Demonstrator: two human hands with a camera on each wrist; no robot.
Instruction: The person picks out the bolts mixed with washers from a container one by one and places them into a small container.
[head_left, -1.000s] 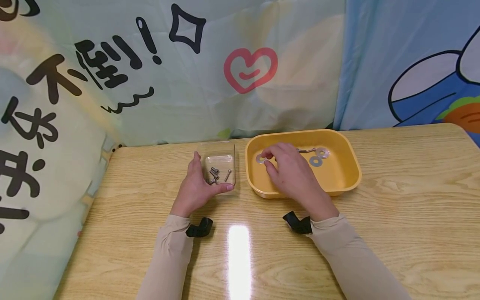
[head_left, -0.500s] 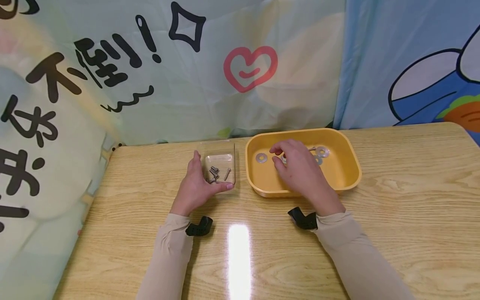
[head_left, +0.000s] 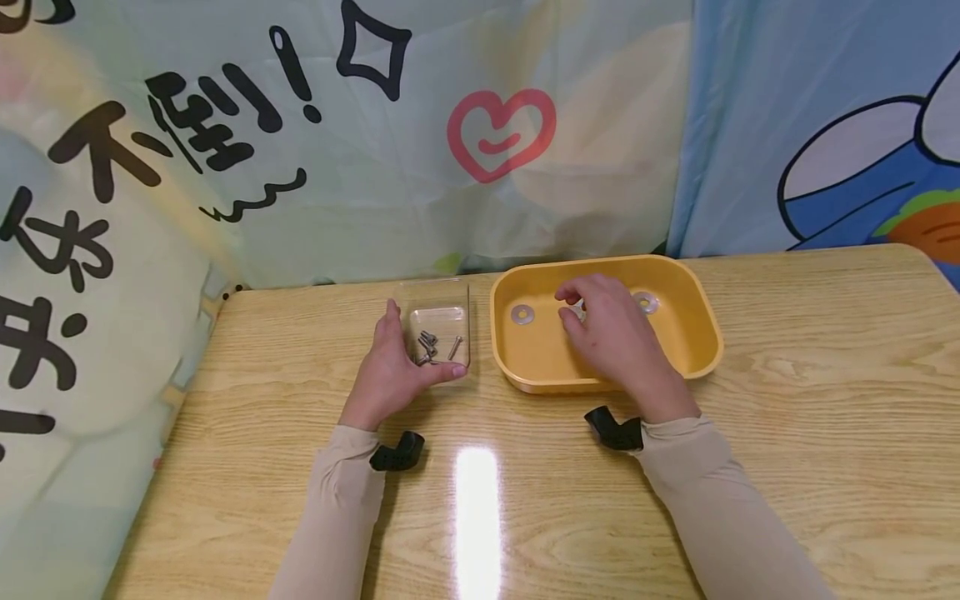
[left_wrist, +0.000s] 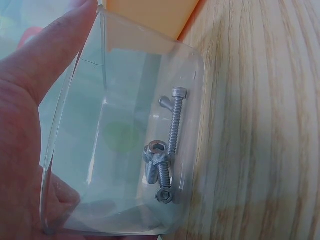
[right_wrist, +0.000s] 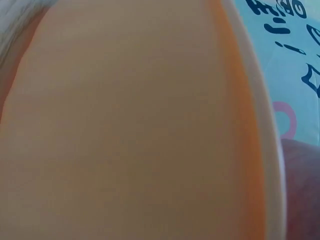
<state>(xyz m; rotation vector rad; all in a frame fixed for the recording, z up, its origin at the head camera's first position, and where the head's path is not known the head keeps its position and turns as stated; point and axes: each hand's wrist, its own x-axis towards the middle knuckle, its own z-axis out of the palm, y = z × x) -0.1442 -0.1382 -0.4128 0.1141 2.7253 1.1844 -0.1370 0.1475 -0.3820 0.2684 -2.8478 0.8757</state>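
My left hand (head_left: pixel 390 371) holds a clear plastic box (head_left: pixel 442 325), its thumb along the near side and its fingers at the left. Inside lie several metal socket-head screws (left_wrist: pixel 175 120), heaped near one corner in the left wrist view. My right hand (head_left: pixel 615 333) is over the yellow tray (head_left: pixel 525 379), thumb and index fingertip apart. Silvery hardware (head_left: pixel 577 310) shows in that gap; whether the hand touches it cannot be told. One washer (head_left: pixel 522 314) lies at the tray's left, another washer (head_left: pixel 646 302) beyond the hand. In the right wrist view, only a blurred edge of the hand appears.
Both containers stand on a wooden table (head_left: pixel 817 375), the box left of the tray with a narrow gap between. A printed cloth (head_left: pixel 600 125) hangs behind the table's back edge. Each wrist wears a small black camera mount (head_left: pixel 615 429).
My right hand has moved rightward within the tray, uncovering the left washer and covering the screws and a washer near the middle. The left hand and the box have stayed put.
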